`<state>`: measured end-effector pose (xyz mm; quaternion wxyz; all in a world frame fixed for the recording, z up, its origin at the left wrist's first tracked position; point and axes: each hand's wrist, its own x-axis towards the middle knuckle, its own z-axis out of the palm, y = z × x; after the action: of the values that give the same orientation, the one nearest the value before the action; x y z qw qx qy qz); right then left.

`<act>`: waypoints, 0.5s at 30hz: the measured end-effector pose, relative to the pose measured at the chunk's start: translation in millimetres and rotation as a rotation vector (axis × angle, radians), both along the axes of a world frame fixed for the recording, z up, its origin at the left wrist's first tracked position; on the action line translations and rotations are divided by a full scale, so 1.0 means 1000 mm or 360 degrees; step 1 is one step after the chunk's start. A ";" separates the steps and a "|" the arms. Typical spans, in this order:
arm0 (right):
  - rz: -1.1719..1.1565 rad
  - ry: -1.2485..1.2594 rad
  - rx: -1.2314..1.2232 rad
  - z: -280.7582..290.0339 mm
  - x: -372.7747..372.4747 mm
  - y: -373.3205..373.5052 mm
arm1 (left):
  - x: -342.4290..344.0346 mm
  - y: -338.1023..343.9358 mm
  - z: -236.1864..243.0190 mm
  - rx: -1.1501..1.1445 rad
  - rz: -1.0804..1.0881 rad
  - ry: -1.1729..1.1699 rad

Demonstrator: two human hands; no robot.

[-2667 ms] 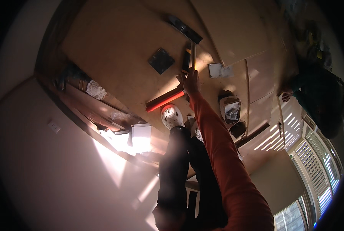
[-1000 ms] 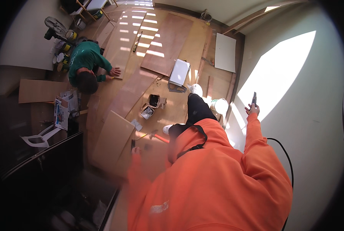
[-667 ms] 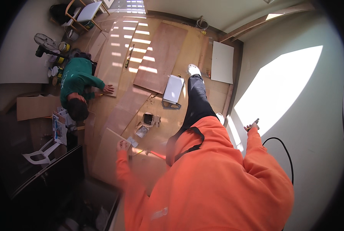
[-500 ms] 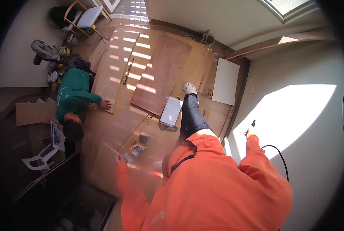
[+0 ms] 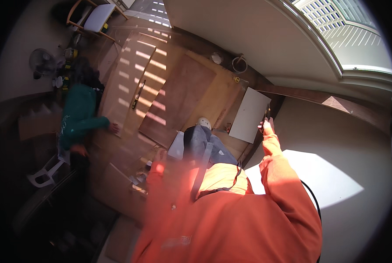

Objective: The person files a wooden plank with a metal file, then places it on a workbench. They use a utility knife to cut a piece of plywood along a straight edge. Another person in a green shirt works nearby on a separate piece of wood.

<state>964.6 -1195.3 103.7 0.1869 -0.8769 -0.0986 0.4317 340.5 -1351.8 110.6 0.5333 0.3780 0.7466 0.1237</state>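
Observation:
My right hand (image 5: 266,124), at the end of an orange sleeve, grips a slim black-and-yellow hand tool (image 5: 267,111) upright, above a white board (image 5: 245,115) on the floor. My left hand (image 5: 161,160) is raised left of my legs, blurred behind a hazy patch, so what it holds is unclear. It is near a light rectangular piece (image 5: 176,142) and small items on the floor (image 5: 137,180). My leg (image 5: 198,141) in dark trousers is bent, with a white shoe (image 5: 204,123) on the boards.
A co-worker (image 5: 78,118) in green bends over floor panels at left, beside a fan (image 5: 41,63) and white plastic frame (image 5: 44,175). A chair (image 5: 97,19), long dark tool (image 5: 139,94), plywood panel (image 5: 178,96), bucket (image 5: 240,65), timber rail (image 5: 310,97) and window (image 5: 336,30) surround me.
The view has swung round since the oldest frame. Lately my right hand has risen toward the white board, my left hand has shifted forward and right, and my leg has bent.

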 end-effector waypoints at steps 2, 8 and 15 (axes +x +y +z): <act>0.0250 -0.0004 0.0076 0.024 0.005 -0.005 | 0.011 0.040 0.017 0.0096 0.0216 -0.0120; 0.0264 -0.0105 -0.0609 0.028 0.064 -0.072 | 0.024 0.073 -0.006 0.0042 -0.0098 0.0087; 0.1139 -0.0512 -0.0827 -0.205 0.052 0.011 | 0.028 0.164 -0.198 -0.0291 -0.0030 0.0579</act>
<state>1016.8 -1184.2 -101.3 -0.2170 -0.8613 -0.3111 0.3381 368.3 -1188.0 -87.0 0.4228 0.3510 0.8352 -0.0201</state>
